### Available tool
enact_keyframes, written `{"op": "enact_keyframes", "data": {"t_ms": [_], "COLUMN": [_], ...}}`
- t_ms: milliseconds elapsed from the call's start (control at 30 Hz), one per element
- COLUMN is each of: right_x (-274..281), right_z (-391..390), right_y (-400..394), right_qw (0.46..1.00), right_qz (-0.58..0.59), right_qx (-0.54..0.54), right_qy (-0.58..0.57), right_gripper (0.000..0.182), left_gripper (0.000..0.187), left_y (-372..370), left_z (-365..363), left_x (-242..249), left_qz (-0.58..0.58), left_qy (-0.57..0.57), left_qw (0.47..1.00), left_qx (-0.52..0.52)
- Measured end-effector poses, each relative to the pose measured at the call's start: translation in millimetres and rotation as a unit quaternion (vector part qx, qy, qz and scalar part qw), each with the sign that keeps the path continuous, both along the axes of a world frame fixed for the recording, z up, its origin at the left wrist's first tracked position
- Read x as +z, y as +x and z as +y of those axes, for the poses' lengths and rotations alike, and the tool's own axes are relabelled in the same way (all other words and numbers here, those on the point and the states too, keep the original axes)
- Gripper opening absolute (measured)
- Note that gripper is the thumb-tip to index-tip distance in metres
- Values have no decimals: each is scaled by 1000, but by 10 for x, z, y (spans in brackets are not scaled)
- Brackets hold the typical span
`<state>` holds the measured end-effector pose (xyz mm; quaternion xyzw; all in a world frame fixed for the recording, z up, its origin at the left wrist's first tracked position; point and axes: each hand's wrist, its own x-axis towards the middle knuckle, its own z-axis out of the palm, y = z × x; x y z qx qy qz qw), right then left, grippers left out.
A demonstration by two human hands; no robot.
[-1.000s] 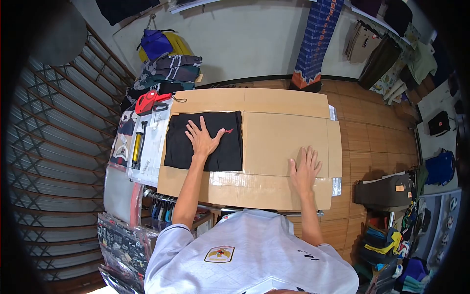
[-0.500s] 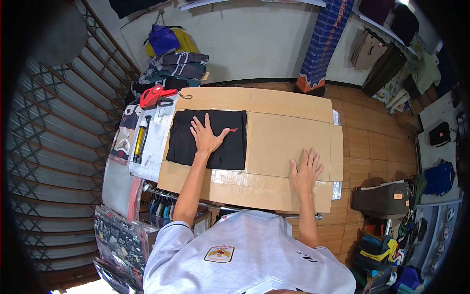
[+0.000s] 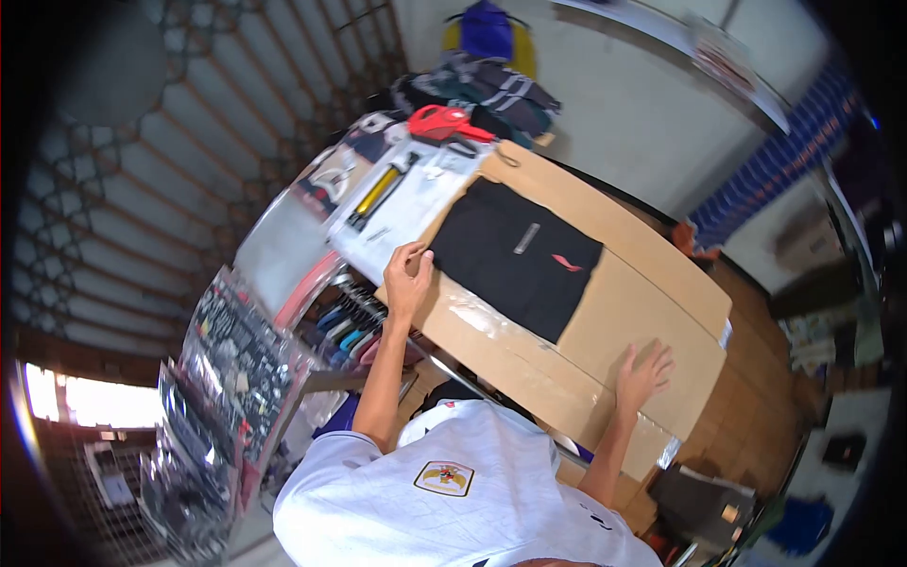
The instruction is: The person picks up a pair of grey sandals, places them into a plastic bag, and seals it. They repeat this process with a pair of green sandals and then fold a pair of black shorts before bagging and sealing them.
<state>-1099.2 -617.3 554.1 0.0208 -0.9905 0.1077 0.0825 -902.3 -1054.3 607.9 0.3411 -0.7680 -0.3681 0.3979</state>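
A folded black cloth (image 3: 515,255) with a small red mark and a grey strip lies flat on a cardboard sheet (image 3: 661,293). By its lower left corner is my left hand (image 3: 409,276), thumb and fingers drawn together; whether anything is between them is too small to tell. My right hand (image 3: 644,375) rests on the right part of the cardboard, fingers spread, holding nothing.
Left of the cloth are a yellow and black pump (image 3: 383,192) and a red tag gun (image 3: 449,125). Piled clothes (image 3: 482,90) stand behind them. Plastic-wrapped packs (image 3: 250,350) are at the left, and a dark box (image 3: 701,508) is at the lower right.
The view has turned, tilting the table. My left hand has left the middle of the black cloth for its near left corner, and its fingers have closed together. The grey strip now shows.
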Motion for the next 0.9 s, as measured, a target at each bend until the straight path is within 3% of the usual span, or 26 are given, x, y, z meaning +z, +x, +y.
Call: {"op": "enact_keyframes", "data": {"t_ms": [133,433,600,900], "right_x": [-72,-81,-113,-90], "right_z": [-257,-428,-433,-451], "right_y": [-176,-223,-241,-238], "right_qw": [999,997,998,998], "right_qz": [-7,4,8,7], "right_qx": [12,-9,-15,-22], "right_qy": [32,71,62,60], "right_gripper": [71,73,72,68], "left_gripper": [27,28,30,16], "left_y": [659,1473,1662,1905], "left_z": [-633,-1583,-1875,-2057], "left_x": [-329,-845,-1068,-1329], "left_qz": [-59,-158,-256,-194], "left_qy": [-53,-53,-44,7], "left_qw": [984,920,879,908], "left_qx": [160,355,399,372]}}
